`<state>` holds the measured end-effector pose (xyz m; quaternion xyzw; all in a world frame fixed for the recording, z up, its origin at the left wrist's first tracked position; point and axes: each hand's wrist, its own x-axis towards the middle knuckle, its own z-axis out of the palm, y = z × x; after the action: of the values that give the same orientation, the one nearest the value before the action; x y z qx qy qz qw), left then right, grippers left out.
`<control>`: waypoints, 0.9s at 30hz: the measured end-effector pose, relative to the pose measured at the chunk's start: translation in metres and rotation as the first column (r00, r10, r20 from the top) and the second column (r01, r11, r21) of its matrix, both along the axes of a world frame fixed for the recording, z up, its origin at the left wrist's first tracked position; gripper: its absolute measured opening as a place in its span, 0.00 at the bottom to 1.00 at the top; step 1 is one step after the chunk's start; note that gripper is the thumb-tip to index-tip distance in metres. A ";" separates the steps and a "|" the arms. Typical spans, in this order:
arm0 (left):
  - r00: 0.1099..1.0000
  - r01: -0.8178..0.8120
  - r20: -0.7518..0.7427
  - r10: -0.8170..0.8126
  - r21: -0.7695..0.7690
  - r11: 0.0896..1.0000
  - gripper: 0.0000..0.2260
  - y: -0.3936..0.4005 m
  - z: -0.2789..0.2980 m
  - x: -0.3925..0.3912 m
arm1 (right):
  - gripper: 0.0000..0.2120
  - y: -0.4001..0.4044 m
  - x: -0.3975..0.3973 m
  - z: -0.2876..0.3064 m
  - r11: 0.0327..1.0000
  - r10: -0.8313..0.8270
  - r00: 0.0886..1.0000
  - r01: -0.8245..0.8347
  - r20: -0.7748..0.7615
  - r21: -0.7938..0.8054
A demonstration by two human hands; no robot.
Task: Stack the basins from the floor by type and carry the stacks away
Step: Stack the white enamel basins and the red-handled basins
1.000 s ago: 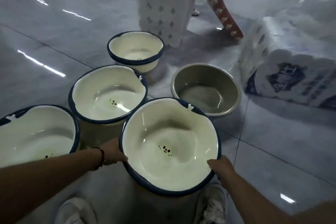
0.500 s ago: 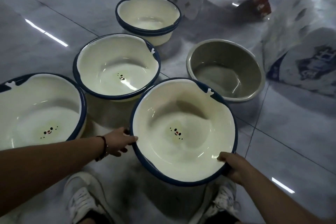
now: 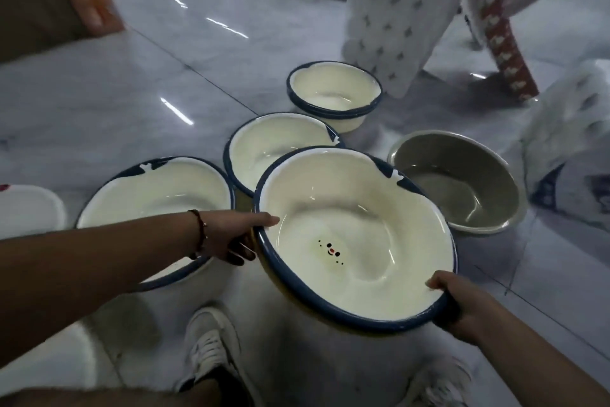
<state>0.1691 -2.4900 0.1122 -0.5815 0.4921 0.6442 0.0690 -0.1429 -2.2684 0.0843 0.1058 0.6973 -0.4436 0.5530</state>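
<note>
Both hands on cream basin (image 3: 356, 238) — left hand (image 3: 231, 236) thumb over near-left rim, fingers curled beneath; right hand (image 3: 462, 302) clamps near-right rim. Basin tilted, apparently off floor. Judging: light, stiff, glossy, slippery; rolled blue rim best hold. Matching basin (image 3: 155, 195) under my left wrist, another (image 3: 274, 145) beyond my left hand. Grey basin (image 3: 458, 185) beyond my right — different type.

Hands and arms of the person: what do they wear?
Both arms are bare, with no sleeves in view and no gloves. The left hand has a thin dark red cord bracelet on the wrist. The right hand wears nothing visible.
</note>
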 end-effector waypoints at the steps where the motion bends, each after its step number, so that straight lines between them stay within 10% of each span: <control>1: 0.999 -0.025 -0.022 0.024 -0.025 0.999 0.21 0.000 0.013 0.018 | 0.07 -0.013 0.009 0.012 0.999 0.029 0.999 -0.029 -0.013 -0.035; 10: 0.828 -0.551 -0.092 0.553 -0.319 0.771 0.25 0.008 0.042 0.227 | 0.05 -0.178 0.167 0.049 0.890 0.391 0.917 -0.399 -0.083 -0.218; 21: 0.571 -0.808 -0.099 0.815 -0.245 0.536 0.14 -0.021 -0.055 0.304 | 0.14 -0.306 0.283 -0.037 0.786 0.559 0.798 -0.597 -0.226 -0.160; 27: 0.706 -0.649 0.097 0.701 -0.306 0.696 0.18 -0.020 -0.097 0.302 | 0.15 -0.298 0.274 -0.085 0.629 0.743 0.570 -0.773 -0.350 0.077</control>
<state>0.4712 -2.5101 0.0151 -0.7892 0.3095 0.4927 -0.1965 0.1314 -2.5660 -0.0004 -0.3070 0.7417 -0.2040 0.5603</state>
